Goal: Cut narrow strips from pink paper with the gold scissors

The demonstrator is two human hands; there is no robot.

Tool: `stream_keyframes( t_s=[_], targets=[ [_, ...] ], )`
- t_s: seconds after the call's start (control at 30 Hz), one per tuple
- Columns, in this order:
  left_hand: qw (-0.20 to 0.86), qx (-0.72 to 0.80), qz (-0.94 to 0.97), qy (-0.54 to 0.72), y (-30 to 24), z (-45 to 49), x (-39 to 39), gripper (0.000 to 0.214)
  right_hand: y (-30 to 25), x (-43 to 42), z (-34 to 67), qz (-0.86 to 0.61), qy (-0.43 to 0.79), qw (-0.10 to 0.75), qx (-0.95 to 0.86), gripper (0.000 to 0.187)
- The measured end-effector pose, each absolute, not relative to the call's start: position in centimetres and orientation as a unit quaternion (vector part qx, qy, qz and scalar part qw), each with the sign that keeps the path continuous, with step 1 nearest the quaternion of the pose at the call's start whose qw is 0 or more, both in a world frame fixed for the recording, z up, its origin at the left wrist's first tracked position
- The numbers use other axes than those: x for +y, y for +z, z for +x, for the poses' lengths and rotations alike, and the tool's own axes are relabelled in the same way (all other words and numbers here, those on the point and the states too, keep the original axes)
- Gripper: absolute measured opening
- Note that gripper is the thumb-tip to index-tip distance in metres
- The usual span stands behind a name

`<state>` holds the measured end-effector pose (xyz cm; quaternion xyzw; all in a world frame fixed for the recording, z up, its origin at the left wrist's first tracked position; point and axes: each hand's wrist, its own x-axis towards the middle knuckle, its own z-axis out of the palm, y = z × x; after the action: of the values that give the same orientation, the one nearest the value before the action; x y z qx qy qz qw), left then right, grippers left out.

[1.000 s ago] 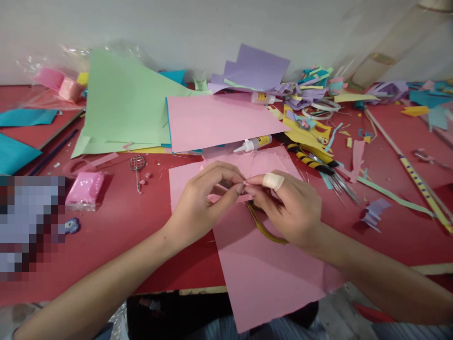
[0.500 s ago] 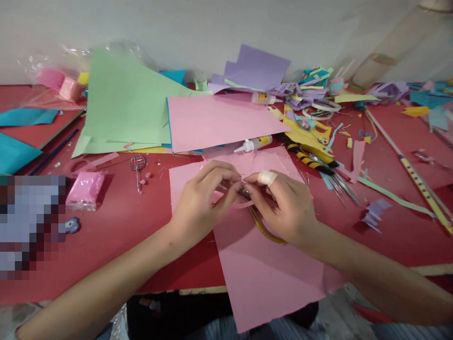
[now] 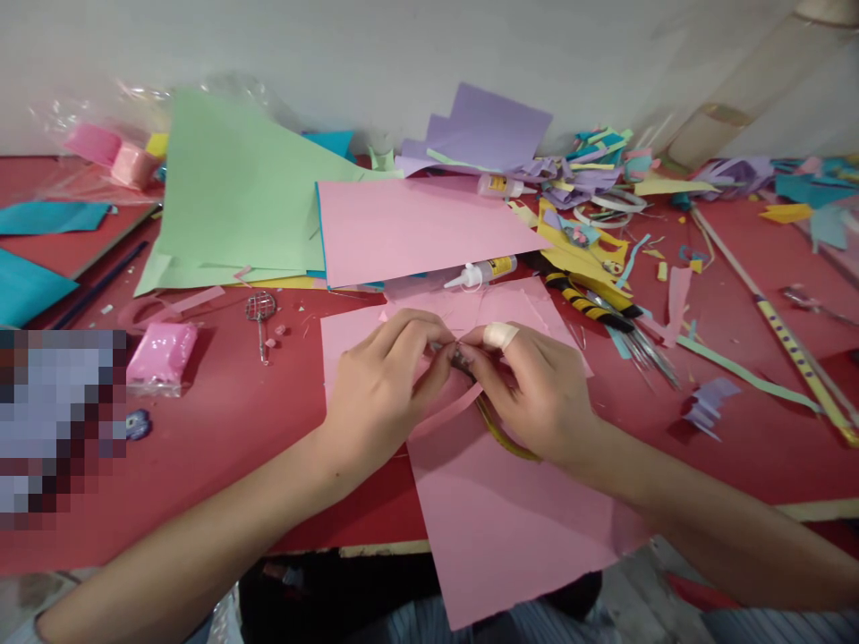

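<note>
Head view. Left hand (image 3: pixel 376 394) and right hand (image 3: pixel 547 385): fingertips together in one grip, clamped on a small piece (image 3: pixel 458 348), mostly hidden. Pink strip (image 3: pixel 446 411): seen just below the grip. Progress: judged unfinished, piece not yet released; what is left cannot be told. Glue bottle (image 3: pixel 487 271): just beyond the grip. Pliers (image 3: pixel 591 308): to its right, room narrowed. Table (image 3: pixel 362 519): front edge below the grip; wider room left, towards a pink packet (image 3: pixel 163 353).
</note>
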<state>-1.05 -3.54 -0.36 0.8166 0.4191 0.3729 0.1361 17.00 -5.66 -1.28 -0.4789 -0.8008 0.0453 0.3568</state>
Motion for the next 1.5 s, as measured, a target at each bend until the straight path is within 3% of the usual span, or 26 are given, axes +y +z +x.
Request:
stream_keyframes(
  t_s=[0.97, 1.17, 1.5],
  targets=[
    [0.196, 0.431, 0.799, 0.371, -0.02, -1.23, -3.39, 0.006, -1.05, -5.31, 16.76, -0.480, 0.099, 0.370, -0.789, 0.012],
    [0.236, 0.427, 0.783, 0.386, 0.22, -1.14, -3.40, 0.009, -0.92, -5.43, 16.92, -0.489, 0.187, 0.389, -0.758, 0.009],
    [0.146, 0.409, 0.828, 0.355, 0.03, -1.43, -3.09, 0.007, -0.90, -5.36, 16.78, -0.510, 0.283, 0.397, -0.709, 0.009]
  ],
)
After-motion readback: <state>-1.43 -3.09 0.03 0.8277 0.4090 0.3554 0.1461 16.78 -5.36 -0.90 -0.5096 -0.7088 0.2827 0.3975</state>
